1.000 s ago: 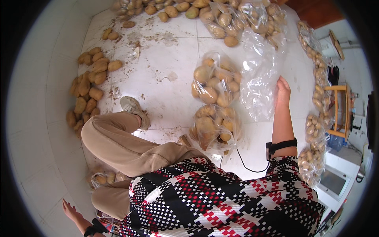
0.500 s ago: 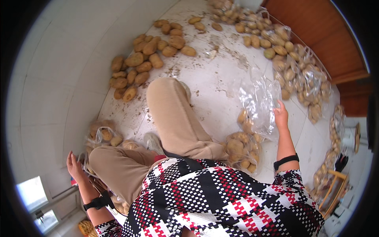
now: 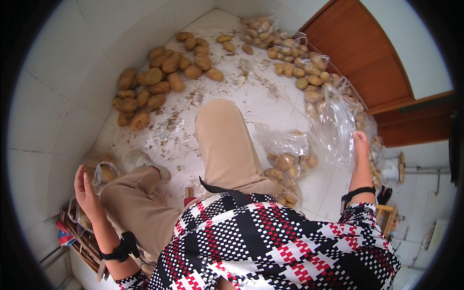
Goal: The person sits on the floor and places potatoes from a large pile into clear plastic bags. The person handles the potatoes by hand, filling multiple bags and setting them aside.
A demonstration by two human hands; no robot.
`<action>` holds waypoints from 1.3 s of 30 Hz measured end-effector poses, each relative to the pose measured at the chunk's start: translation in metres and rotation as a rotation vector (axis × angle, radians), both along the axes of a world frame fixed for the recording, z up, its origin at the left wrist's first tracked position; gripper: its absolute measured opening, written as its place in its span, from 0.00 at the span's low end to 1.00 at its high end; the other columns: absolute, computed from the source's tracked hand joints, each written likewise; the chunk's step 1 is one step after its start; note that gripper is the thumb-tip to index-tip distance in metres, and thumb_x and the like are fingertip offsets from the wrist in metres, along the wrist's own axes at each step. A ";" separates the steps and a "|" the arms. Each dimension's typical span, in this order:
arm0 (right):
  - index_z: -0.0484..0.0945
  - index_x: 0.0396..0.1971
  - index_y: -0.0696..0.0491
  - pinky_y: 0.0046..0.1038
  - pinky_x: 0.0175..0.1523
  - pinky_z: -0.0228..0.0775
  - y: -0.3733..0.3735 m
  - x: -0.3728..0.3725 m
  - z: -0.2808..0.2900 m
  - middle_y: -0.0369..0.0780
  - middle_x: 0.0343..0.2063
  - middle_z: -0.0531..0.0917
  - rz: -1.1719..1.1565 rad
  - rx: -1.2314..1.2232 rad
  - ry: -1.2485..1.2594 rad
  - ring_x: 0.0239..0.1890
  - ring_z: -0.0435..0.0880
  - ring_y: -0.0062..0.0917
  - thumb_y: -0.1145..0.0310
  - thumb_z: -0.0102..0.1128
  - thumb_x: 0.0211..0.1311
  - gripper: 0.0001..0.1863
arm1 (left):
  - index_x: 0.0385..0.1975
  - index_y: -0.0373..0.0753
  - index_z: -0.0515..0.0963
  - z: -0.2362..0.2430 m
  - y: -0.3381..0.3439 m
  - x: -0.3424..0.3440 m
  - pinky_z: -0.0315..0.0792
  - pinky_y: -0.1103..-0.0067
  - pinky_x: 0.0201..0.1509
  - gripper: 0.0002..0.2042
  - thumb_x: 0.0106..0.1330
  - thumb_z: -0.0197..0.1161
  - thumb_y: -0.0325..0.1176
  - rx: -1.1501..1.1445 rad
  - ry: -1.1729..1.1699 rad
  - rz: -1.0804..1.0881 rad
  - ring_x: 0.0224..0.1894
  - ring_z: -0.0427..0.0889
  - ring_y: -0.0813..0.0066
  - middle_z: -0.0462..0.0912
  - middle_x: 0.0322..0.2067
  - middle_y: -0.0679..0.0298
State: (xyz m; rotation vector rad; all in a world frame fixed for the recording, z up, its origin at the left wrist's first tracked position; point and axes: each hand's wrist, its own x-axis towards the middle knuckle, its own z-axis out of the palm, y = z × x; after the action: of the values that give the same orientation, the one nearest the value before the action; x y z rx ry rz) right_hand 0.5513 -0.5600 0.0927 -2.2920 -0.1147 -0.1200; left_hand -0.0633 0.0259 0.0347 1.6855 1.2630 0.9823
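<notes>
A thin clear plastic bag (image 3: 333, 128) hangs from my right hand (image 3: 360, 144), whose fingers are closed on its edge. No potatoes show inside this bag. Just left of it, clear bags of potatoes (image 3: 289, 162) lie on the floor beside my leg. My left hand (image 3: 89, 197) is held up at the far left with its fingers stretched out, touching nothing. Below and beside it is another bag of potatoes (image 3: 104, 173), partly hidden by my knee.
Loose potatoes (image 3: 162, 72) are heaped along the left wall. Several bagged potatoes (image 3: 309, 67) line the right side, by a brown wooden panel (image 3: 357, 53). Dirt specks and scraps cover parts of the white floor (image 3: 227, 92). A wooden rack (image 3: 82, 241) stands at lower left.
My right hand has moved right with the clear bag, away from the filled bags. My left hand has risen a little. My left foot has shifted outward, and the view has turned slightly.
</notes>
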 end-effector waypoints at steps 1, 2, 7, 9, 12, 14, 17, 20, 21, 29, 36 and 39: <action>0.75 0.32 0.54 0.17 0.36 0.62 0.007 0.001 0.019 0.30 0.26 0.77 0.033 0.004 -0.041 0.29 0.71 0.13 0.72 0.53 0.59 0.04 | 0.52 0.33 0.69 -0.002 0.000 0.006 0.59 0.80 0.58 0.16 0.68 0.49 0.34 0.012 -0.001 -0.053 0.53 0.69 0.76 0.73 0.50 0.62; 0.75 0.33 0.54 0.17 0.36 0.62 0.017 0.002 0.038 0.30 0.27 0.77 0.071 0.010 -0.082 0.29 0.71 0.13 0.72 0.52 0.60 0.04 | 0.52 0.34 0.69 -0.004 0.000 0.011 0.59 0.80 0.58 0.16 0.68 0.49 0.35 0.032 -0.005 -0.099 0.53 0.68 0.76 0.73 0.51 0.63; 0.73 0.35 0.54 0.18 0.38 0.66 0.105 -0.006 0.111 0.33 0.30 0.78 0.331 0.422 -0.050 0.31 0.74 0.14 0.72 0.50 0.61 0.05 | 0.51 0.32 0.69 -0.011 -0.005 0.014 0.61 0.79 0.58 0.15 0.66 0.51 0.30 -0.022 -0.138 -0.215 0.53 0.69 0.74 0.72 0.50 0.61; 0.73 0.36 0.55 0.20 0.40 0.69 0.153 -0.024 0.129 0.34 0.32 0.79 0.454 0.542 0.039 0.33 0.76 0.16 0.72 0.51 0.61 0.05 | 0.51 0.33 0.69 -0.011 -0.006 0.012 0.61 0.80 0.57 0.15 0.66 0.51 0.29 -0.036 -0.221 -0.232 0.52 0.70 0.75 0.73 0.49 0.61; 0.73 0.37 0.55 0.25 0.41 0.73 0.233 -0.068 0.141 0.37 0.33 0.80 0.673 0.727 0.209 0.34 0.79 0.20 0.72 0.52 0.60 0.06 | 0.51 0.33 0.70 -0.002 -0.009 0.009 0.62 0.81 0.56 0.15 0.65 0.52 0.28 -0.121 -0.229 -0.234 0.51 0.70 0.76 0.73 0.48 0.62; 0.73 0.38 0.55 0.27 0.41 0.75 0.285 -0.102 0.146 0.38 0.33 0.80 0.841 0.836 0.322 0.35 0.80 0.22 0.72 0.53 0.60 0.07 | 0.50 0.33 0.70 0.011 -0.016 0.008 0.63 0.81 0.55 0.15 0.63 0.53 0.26 -0.107 -0.252 -0.286 0.50 0.71 0.76 0.74 0.46 0.62; 0.73 0.37 0.55 0.26 0.41 0.74 0.350 -0.148 0.144 0.37 0.33 0.80 1.079 0.930 0.501 0.35 0.79 0.21 0.72 0.52 0.60 0.07 | 0.49 0.32 0.70 0.037 -0.025 0.019 0.65 0.80 0.54 0.14 0.63 0.54 0.26 -0.133 -0.322 -0.360 0.49 0.73 0.75 0.75 0.45 0.61; 0.74 0.37 0.55 0.26 0.41 0.73 0.390 -0.189 0.135 0.37 0.34 0.79 1.288 0.971 0.701 0.35 0.79 0.21 0.72 0.52 0.60 0.07 | 0.48 0.32 0.71 0.067 -0.033 0.037 0.66 0.80 0.53 0.13 0.63 0.54 0.26 -0.186 -0.403 -0.439 0.49 0.74 0.75 0.77 0.44 0.60; 0.74 0.37 0.55 0.26 0.41 0.73 0.400 -0.201 0.131 0.37 0.34 0.79 1.348 0.972 0.765 0.35 0.79 0.20 0.72 0.52 0.60 0.07 | 0.49 0.33 0.70 0.076 -0.033 0.044 0.66 0.79 0.53 0.15 0.64 0.54 0.30 -0.227 -0.412 -0.458 0.49 0.73 0.74 0.76 0.45 0.60; 0.74 0.37 0.55 0.23 0.43 0.70 0.446 -0.272 0.077 0.35 0.33 0.79 1.582 0.490 0.868 0.36 0.76 0.18 0.71 0.52 0.60 0.07 | 0.51 0.33 0.68 0.091 -0.023 0.091 0.68 0.75 0.50 0.21 0.61 0.56 0.38 -0.495 -0.775 -0.452 0.45 0.74 0.70 0.76 0.43 0.59; 0.76 0.37 0.56 0.27 0.46 0.67 0.497 -0.249 -0.040 0.39 0.35 0.80 1.696 -0.395 0.359 0.39 0.76 0.26 0.64 0.55 0.58 0.12 | 0.28 0.34 0.74 0.060 0.029 0.061 0.67 0.81 0.37 0.02 0.56 0.56 0.25 -0.028 -0.754 0.252 0.29 0.75 0.78 0.78 0.25 0.65; 0.76 0.41 0.55 0.34 0.50 0.67 0.465 -0.267 -0.134 0.45 0.42 0.79 1.993 -1.079 0.442 0.46 0.76 0.37 0.51 0.60 0.51 0.24 | 0.28 0.33 0.74 0.038 0.057 0.062 0.67 0.82 0.37 0.03 0.58 0.56 0.25 0.119 -0.673 0.356 0.29 0.75 0.78 0.78 0.25 0.65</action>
State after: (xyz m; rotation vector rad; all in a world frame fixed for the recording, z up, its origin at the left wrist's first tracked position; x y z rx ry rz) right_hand 0.2847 -0.0954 -0.0414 -1.8318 -2.4380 1.7158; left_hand -0.0014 0.0825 0.0725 1.0648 1.0611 1.6896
